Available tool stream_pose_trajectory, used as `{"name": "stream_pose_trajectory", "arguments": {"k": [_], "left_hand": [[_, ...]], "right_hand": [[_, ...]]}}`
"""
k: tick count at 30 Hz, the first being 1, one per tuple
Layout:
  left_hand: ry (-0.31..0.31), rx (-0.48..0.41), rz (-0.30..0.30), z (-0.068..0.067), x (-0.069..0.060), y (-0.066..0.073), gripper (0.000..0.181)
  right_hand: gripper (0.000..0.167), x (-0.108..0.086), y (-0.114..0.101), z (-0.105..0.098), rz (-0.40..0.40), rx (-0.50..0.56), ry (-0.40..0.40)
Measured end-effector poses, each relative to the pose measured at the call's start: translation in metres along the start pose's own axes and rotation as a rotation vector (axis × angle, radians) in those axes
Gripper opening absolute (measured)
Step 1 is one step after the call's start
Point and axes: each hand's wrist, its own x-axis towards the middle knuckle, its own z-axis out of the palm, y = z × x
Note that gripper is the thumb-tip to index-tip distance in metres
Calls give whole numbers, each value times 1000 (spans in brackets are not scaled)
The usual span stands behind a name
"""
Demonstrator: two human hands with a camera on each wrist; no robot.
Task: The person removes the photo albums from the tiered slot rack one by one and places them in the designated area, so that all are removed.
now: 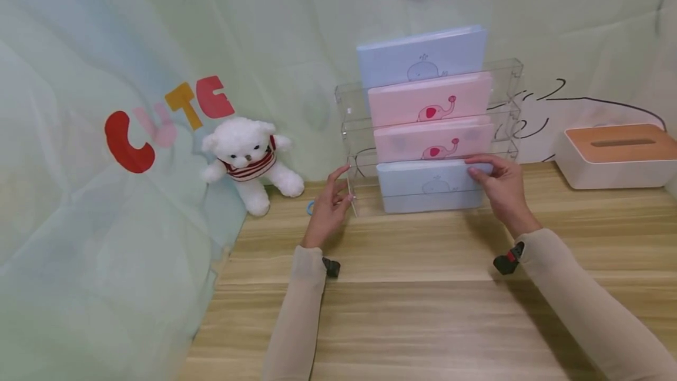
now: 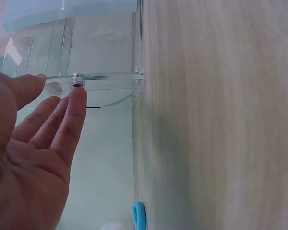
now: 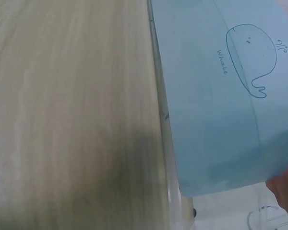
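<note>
A clear acrylic rack (image 1: 365, 190) stands on the table against the curtain, its tiers stepping up toward the back. In its lowest tier sits a light blue booklet (image 1: 433, 187) with a whale drawn on its cover. My right hand (image 1: 502, 190) pinches this booklet at its upper right corner, thumb in front. My left hand (image 1: 330, 207) touches the rack's left side panel, its fingers extended near a metal screw (image 2: 77, 80). Above the front booklet are two pink booklets with red elephants, a lower one (image 1: 407, 143) and an upper one (image 1: 396, 102), then another blue whale booklet (image 1: 386, 66) on top.
A white plush bear (image 1: 251, 146) in a striped top sits left of the rack. Near my left hand lies a small blue ring-like item (image 1: 310, 207). A white tissue box (image 1: 608, 172) with a wooden-look lid stands at the right. The wooden table (image 1: 412, 310) spreads out in front.
</note>
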Motion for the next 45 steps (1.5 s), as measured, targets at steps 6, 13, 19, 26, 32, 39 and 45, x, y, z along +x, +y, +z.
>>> {"name": "stream_pose_trajectory", "arguments": {"k": [6,13,19,26,32,39,45], "left_hand": [[-1,-7,2,-1,0,-1,75],[-8,-17,-5,0,1,-2,75],[-8,-18,-20,1,2,-3,74],[-11,-1,-24,2,2,-4,74],[-5,6,-17,0,0,-4,75],[1,11,-7,-1,0,-3,75],[-3,6,7,2,2,-6,75]], "right_hand": [[20,4,-7,1,-20,20,41],[19,7,-18,2,-29,34,80],[19,9,-29,3,-40,112,102],[19,9,-41,1,-14,162,122],[18,10,-50,2,-39,207,125],[23,10,-58,-1,0,205,135],[25,4,-59,-5,55,181,141]]}}
